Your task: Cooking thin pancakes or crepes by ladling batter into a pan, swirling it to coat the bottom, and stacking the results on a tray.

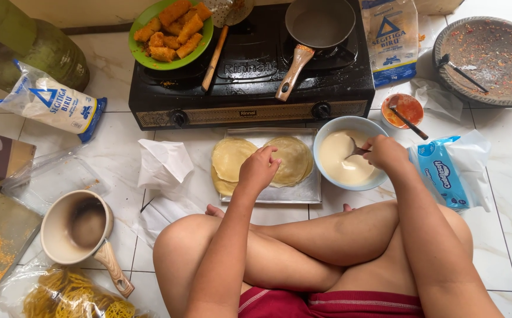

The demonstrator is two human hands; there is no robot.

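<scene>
The right hand (385, 152) has its fingers pinched together on a spoon (357, 151) dipped in the pale batter of a light blue bowl (350, 152), seemingly to scoop some out. The left hand (260, 168), fingers curled and pressed down, rests on the thin yellow wrappers (262, 162) stacked on a metal tray (303, 191), at nine o'clock from the bowl, probably to hold the top sheet flat. The person sits cross-legged on the white tiled floor (503, 194). At twelve o'clock stands a black two-burner stove (250, 88) with a pan (319, 23) and a green plate of fried rolls (170, 29); flour bags, a stone mortar and a saucepan lie around.
</scene>
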